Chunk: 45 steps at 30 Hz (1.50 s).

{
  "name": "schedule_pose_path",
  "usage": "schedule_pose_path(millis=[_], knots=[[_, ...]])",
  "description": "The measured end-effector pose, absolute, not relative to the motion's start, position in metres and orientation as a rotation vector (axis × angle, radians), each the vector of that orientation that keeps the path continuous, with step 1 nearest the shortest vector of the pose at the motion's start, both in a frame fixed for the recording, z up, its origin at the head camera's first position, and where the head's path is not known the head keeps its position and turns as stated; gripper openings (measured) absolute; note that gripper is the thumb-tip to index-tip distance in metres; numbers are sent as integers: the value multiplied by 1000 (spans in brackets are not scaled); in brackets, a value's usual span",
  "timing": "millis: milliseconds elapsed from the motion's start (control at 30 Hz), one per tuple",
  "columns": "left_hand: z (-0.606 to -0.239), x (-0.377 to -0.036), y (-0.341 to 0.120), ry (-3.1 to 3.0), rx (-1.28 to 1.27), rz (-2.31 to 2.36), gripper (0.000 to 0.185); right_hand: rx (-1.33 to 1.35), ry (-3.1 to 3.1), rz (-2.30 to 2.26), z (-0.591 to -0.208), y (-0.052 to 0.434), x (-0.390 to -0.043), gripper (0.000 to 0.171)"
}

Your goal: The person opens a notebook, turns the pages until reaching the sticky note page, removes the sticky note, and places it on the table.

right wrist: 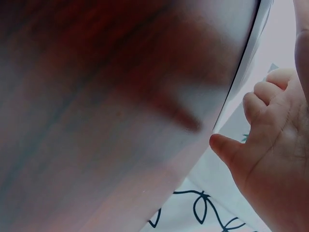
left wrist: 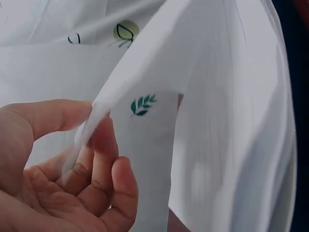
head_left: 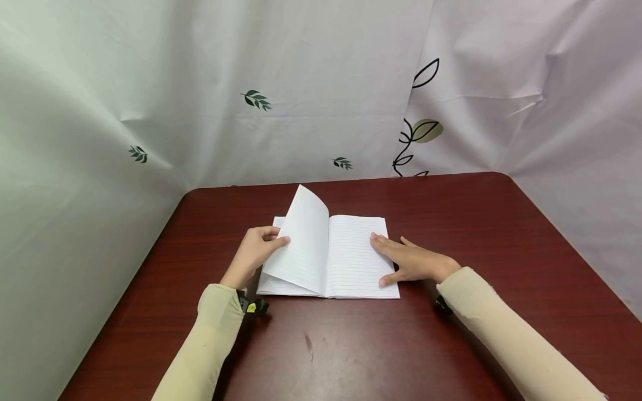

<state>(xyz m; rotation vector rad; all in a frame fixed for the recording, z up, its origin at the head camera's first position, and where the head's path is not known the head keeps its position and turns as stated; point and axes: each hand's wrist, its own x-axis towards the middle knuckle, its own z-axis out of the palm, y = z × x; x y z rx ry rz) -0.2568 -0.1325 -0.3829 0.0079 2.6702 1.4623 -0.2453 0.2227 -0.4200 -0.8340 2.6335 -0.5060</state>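
An open notebook (head_left: 353, 262) with ruled white pages lies on the table. My left hand (head_left: 256, 250) pinches the outer edge of one raised page (head_left: 303, 239), which stands up curved over the left half. In the left wrist view, the thumb and index finger of the left hand (left wrist: 72, 159) meet on the sheet's edge, the other fingers loosely bent. My right hand (head_left: 408, 260) rests on the right-hand page near its outer edge, fingers spread and extended. The right wrist view shows the right hand (right wrist: 275, 145) beside the notebook's edge.
The dark red wooden table (head_left: 351, 345) reflects light near its front. A white curtain (head_left: 311, 67) with leaf prints hangs behind and along both sides. A dark wrist device (head_left: 252, 305) is strapped at the left cuff.
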Motion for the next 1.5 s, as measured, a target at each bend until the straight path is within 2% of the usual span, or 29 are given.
schedule_pose_path(millis=[400, 700, 1500], knots=[[-396, -265, -157, 2643, -16, 1306, 43, -834, 2600, -481, -421, 225, -246, 110], [-403, -268, -174, 2598, 9, 1144, 51, -877, 2597, -443, -422, 227, -246, 104], [-409, -272, -181, 2571, 28, 1032, 35, -881, 2531, -410, -413, 228, -249, 107]])
